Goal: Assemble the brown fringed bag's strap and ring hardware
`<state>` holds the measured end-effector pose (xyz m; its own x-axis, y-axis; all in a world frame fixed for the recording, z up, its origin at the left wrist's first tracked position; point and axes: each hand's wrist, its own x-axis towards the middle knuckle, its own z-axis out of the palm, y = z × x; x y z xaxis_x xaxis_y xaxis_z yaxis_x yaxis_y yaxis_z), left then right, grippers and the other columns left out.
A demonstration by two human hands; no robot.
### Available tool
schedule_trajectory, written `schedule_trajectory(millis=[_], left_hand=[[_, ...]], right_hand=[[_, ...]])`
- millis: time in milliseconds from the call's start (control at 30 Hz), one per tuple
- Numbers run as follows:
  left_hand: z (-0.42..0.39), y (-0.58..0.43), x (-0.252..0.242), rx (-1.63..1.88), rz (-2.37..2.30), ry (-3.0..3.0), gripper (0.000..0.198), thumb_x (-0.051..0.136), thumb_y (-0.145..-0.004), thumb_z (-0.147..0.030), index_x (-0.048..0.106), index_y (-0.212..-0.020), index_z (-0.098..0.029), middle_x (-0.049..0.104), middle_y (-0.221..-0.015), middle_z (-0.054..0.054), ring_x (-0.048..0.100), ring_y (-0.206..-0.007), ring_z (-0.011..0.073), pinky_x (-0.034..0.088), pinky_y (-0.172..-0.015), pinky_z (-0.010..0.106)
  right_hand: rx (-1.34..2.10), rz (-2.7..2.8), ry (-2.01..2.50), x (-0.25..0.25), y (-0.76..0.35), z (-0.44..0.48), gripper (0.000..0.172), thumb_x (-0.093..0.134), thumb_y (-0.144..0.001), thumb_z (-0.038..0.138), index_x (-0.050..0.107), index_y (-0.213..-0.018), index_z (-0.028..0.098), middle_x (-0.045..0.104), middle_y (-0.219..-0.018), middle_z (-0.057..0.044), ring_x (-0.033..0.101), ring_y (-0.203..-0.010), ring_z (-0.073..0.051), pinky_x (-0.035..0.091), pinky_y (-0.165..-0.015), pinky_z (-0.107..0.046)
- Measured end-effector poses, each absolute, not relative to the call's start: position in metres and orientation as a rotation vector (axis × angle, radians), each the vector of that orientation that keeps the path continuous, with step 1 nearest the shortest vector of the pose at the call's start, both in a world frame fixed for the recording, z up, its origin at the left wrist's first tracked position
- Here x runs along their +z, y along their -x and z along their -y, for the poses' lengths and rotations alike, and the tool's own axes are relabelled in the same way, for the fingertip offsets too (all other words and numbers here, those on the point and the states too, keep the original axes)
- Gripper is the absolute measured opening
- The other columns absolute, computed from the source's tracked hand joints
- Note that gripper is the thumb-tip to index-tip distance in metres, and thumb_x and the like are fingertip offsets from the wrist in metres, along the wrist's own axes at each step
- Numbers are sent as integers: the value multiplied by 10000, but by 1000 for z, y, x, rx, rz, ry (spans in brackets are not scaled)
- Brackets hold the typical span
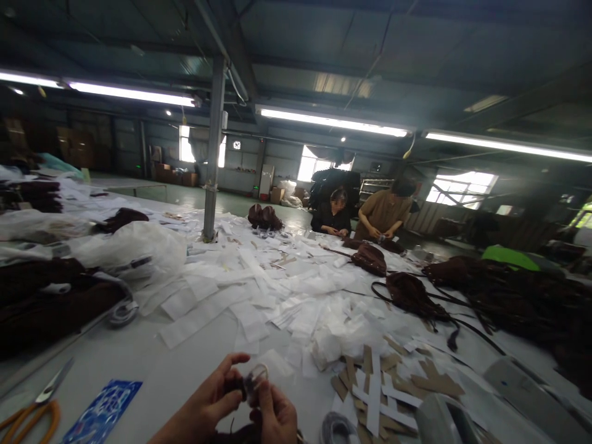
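Observation:
My left hand [213, 394] and my right hand [275, 412] meet at the bottom edge of the view, low over a white table [152, 370]. Both pinch a small roll of clear tape [256, 378] between thumbs and fingertips. A dark brown piece [235, 388] sits between the hands behind the roll. More dark brown material [240, 435] lies under my wrists, mostly cut off by the frame.
Orange-handled scissors [32, 410] and a blue printed card [102, 412] lie at the left front. White paper strips [277, 296] and brown card strips [393, 382] litter the table. Brown bags [411, 293] lie to the right. Two people [365, 216] work at the far side. A steel post [211, 154] rises from the table.

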<state>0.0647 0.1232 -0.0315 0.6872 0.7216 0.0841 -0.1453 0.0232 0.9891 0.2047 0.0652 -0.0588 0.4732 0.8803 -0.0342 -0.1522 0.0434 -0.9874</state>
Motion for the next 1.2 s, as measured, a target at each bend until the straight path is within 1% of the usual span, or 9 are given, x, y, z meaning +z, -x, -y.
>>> schedule_trajectory(millis=[200,367,500,600,733,833,900,1033,1200], left_hand=[[-123,-69,-32,758,-562,-1411,560,640,-813,-407,376,-1295,-296,474,-1075,31,552,-761,139,416,-686,270],[-125,-74,-32,918,-737,-1549,458,625,-816,-364,450,-1216,-227,529,-977,27,551,-680,126,411,-619,239],[-126,-77,-29,1038,-855,-1650,360,569,-832,-303,499,-1167,-191,550,-978,51,599,-762,170,460,-704,273],[-129,-71,-31,1023,-835,-1625,409,606,-802,-281,496,-1183,-179,569,-1034,79,612,-839,194,474,-767,288],[-136,-50,-40,972,-794,-1589,502,601,-817,-305,451,-1285,-201,551,-1220,106,566,-1046,220,434,-898,300],[-140,-35,-47,820,-826,-1670,254,510,-866,-356,630,-1007,-182,650,-884,35,589,-828,185,444,-765,267],[-140,-32,-50,767,-836,-1668,234,495,-860,-360,623,-813,-170,555,-648,-27,508,-619,137,398,-600,232],[-140,-38,-55,900,-959,-1595,199,526,-822,-334,556,-724,-163,453,-601,-60,407,-578,108,304,-541,221],[-139,-54,-59,1017,-1103,-1526,191,531,-805,-312,524,-676,-172,509,-595,-41,451,-594,125,310,-568,239]], right_hand=[[876,864,1308,-58,-193,-64,604,575,-684,751,654,-611,157,454,-462,29,386,-441,-103,300,-412,-223],[623,1043,1457,-53,-191,-70,503,538,-784,660,701,-703,192,616,-624,-22,522,-583,-160,401,-547,-256],[652,1097,1453,-50,-188,-82,377,531,-840,551,684,-838,207,683,-809,-50,607,-760,-204,441,-672,-268],[585,1094,1486,-49,-183,-91,304,520,-852,504,628,-809,223,665,-795,-44,599,-736,-204,435,-673,-282],[599,1078,1573,-44,-183,-101,354,477,-828,551,584,-765,221,649,-754,-61,587,-733,-230,432,-691,-320],[647,1094,1619,-40,-187,-107,422,468,-805,601,608,-793,203,665,-781,-74,590,-779,-244,428,-732,-331],[694,1141,1597,-38,-189,-111,462,493,-785,630,641,-811,194,672,-761,-60,587,-754,-231,428,-712,-315],[782,1197,1584,-38,-191,-116,567,519,-719,714,690,-711,174,625,-585,-24,542,-607,-192,416,-593,-286],[794,1188,1589,-52,-180,-117,573,541,-712,695,746,-778,164,727,-756,-75,631,-752,-246,468,-680,-294]])
